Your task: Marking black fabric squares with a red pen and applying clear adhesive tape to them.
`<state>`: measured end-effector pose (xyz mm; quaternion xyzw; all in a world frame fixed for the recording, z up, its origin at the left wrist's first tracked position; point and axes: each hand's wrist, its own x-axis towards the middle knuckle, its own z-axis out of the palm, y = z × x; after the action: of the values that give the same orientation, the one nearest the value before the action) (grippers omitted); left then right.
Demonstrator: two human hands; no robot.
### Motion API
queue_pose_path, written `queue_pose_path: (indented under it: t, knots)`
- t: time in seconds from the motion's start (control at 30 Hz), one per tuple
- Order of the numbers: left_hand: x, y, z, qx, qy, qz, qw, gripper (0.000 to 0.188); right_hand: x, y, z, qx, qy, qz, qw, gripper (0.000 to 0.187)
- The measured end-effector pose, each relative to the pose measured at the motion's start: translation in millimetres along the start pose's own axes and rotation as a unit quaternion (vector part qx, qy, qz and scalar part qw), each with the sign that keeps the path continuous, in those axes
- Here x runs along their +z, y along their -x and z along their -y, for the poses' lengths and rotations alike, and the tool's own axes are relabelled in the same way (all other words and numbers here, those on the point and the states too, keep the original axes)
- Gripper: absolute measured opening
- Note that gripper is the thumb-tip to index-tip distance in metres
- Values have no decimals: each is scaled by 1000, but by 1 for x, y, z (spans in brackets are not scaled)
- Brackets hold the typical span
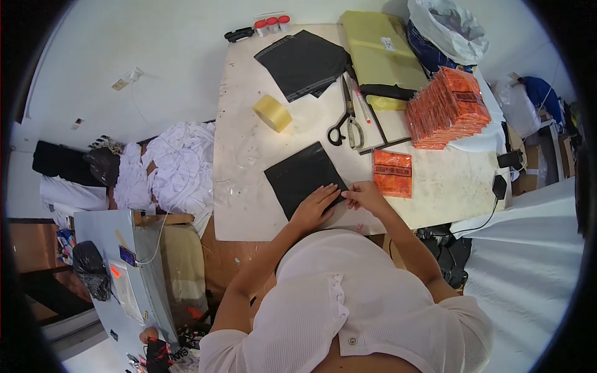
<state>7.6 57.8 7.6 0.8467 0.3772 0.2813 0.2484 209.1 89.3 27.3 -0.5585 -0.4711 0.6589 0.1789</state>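
Observation:
A black plastic mailer bag [298, 174] lies flat at the near edge of the table. My left hand [317, 207] rests on its near right part, fingers stretched out flat. At the bag's right edge, my right hand [365, 198] pinches the edge or corner between thumb and fingers. Just right of that hand lies an orange packet in clear plastic [393, 174]. Beyond the bag are black-handled scissors [343, 118] and a roll of yellowish tape [272, 113]. What the bag holds, if anything, cannot be seen.
More black bags [301, 65] lie at the back. A tall stack of orange packets [448, 109] stands right, beside a yellow package [382, 50]. Red-lidded containers [272, 25] line the back edge. A black cable adapter [499, 186] sits at the right edge. White cloth [183, 161] is heaped left.

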Motion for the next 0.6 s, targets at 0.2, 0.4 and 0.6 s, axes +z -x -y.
queue_pose_path:
  t: [0.2, 0.4, 0.6]
  knots:
    - [-6, 1, -9, -76, 28, -96, 992, 19, 7, 2, 7, -26, 1, -38, 999, 27]
    - [-13, -6, -15, -179, 58, -132, 973, 12, 13, 2, 13, -32, -50, -34, 998, 41]
    - [-26, -17, -19, -263, 106, -185, 941, 14, 16, 11, 24, -61, -7, -53, 997, 51]
